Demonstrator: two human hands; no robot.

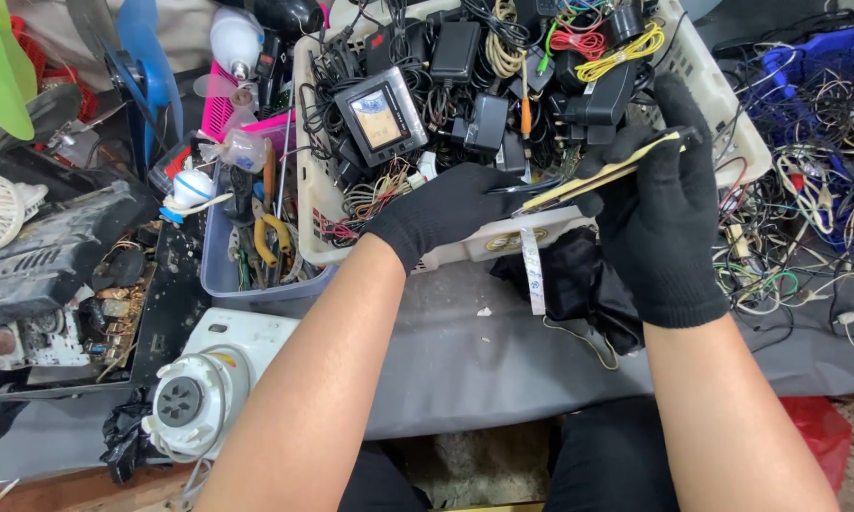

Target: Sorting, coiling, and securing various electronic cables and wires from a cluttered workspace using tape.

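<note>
A: Hands first. Both gloved?

B: Yes, black knit gloves. Right hand (659,204) is wrapped around a thin flat board (602,175), edge-on to the camera, fingers curled over its far end so it sits steady. It's tilted, high end toward the right.

A: Left?

B: Left hand (446,213) comes in at the board's low end, fingers pinched narrow on a slim dark tool (512,190), its tip at the board edge. Can't tell what the tool is, too thin.

A: So the board's where?

B: Up in the air between both hands, just over the near rim of the basket (730,114). Looks held close and edge-on so the person can see the seam being worked. That's my read.

A: White strip hanging?

B: A tape strip (533,270) dangles from below the board's low end, past the basket rim.

A: Basket contents?

B: Black adapters (455,47), tangled cords, a small screen unit (381,116). Probably a sorting bin, kept within arm's reach.

A: Around it?

B: Grey bin (220,275) at left with pliers (273,237), a white motor part (194,403) on the table (484,360), loose wires (806,218) at right, black cloth (578,284) under the hands.
</note>
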